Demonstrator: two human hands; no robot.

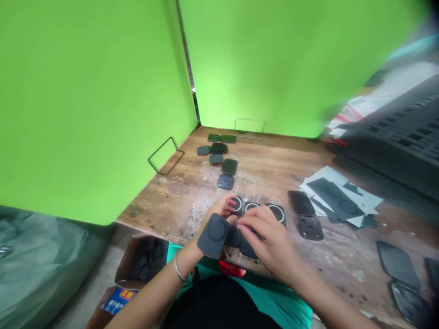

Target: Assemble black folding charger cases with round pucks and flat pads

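My left hand [226,205] is at the front edge of the wooden table, fingers curled beside a dark panel with a white ring [237,204]. A dark square panel with a round recess [214,234] lies across its thumb side and wrist, seemingly held there; the exact grip is hidden. Just to the right, my right hand [269,235] has thumb and fingertips pinched together; whatever is between them is too small to make out. Under and behind it are further ringed panels [277,213] and plain dark panels [248,249], partly covered by the hand.
Hinged dark panels [226,181] stand in a line toward the back; another pair [310,227] lies right. White and grey sheets [338,196] are piled beyond it. Green boards [274,68] wall the back and left. A carton of dark pieces [147,260] sits below left.
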